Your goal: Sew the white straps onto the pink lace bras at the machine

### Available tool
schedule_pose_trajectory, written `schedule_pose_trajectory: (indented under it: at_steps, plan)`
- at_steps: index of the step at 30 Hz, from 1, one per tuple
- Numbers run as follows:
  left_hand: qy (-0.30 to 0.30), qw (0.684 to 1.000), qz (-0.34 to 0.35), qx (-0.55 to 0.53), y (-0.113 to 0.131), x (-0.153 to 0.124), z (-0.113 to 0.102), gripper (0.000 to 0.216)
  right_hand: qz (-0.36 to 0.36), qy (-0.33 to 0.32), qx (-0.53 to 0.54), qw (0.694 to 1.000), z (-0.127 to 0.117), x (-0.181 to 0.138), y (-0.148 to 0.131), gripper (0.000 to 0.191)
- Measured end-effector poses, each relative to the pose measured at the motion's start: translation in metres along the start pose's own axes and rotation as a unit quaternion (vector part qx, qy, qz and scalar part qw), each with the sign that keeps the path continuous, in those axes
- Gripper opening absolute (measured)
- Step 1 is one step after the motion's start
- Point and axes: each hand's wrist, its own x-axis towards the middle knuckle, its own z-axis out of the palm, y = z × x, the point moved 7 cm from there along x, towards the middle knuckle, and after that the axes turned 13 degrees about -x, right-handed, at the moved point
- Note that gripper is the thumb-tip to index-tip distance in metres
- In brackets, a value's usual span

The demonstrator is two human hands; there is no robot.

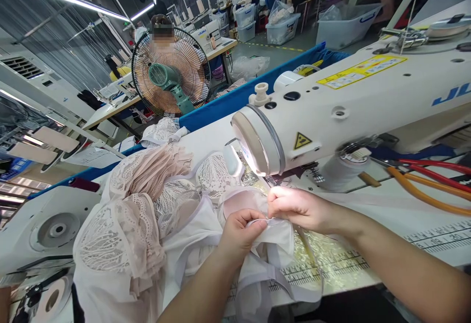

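Observation:
My left hand (239, 232) pinches a fold of pale pink-white fabric (274, 239) just in front of the sewing machine's needle area. My right hand (298, 208) is closed on the same fabric edge, right beside the left, under the machine's bright lamp. The white sewing machine (360, 97) stretches across from the right, its head above both hands. A pile of lace garment pieces (147, 200) lies to the left of my hands.
Orange-handled and red-handled scissors (423, 181) lie on the table at the right, near a thread spool (334, 171). A standing fan (171, 73) is behind the table with a person seated beyond it. Another machine (47, 225) sits at the far left. Plastic bins (281, 29) stand at the back.

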Motion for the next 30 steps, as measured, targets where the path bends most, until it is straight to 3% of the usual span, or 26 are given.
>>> schedule_pose_trajectory:
  at_steps: [6, 14, 17, 20, 24, 30]
  plan:
    - [-0.01, 0.999, 0.028, 0.029, 0.0, 0.0, 0.0, 0.026, -0.013, 0.006, -0.001, 1.0, 0.0, 0.0, -0.003, 0.025]
    - [-0.077, 0.972, 0.172, 0.139, 0.019, -0.01, 0.011, 0.012, -0.047, 0.012, -0.031, 0.998, -0.004, -0.007, -0.011, 0.029]
    - [-0.134, 0.944, 0.241, 0.183, 0.029, -0.017, 0.021, 0.002, -0.068, 0.016, -0.058, 0.996, -0.007, -0.011, -0.017, 0.03]
    - [-0.182, 0.891, 0.334, 0.248, 0.037, -0.027, 0.032, 0.011, -0.079, 0.009, -0.065, 0.995, -0.01, -0.013, -0.023, 0.027]
    - [-0.198, 0.834, 0.399, 0.327, 0.039, -0.035, 0.038, 0.016, -0.05, -0.003, -0.024, 0.998, -0.012, -0.015, -0.025, 0.017]
    - [-0.171, 0.819, 0.424, 0.346, 0.041, -0.038, 0.037, 0.016, -0.044, 0.009, 0.034, 0.998, -0.016, -0.016, -0.029, 0.011]
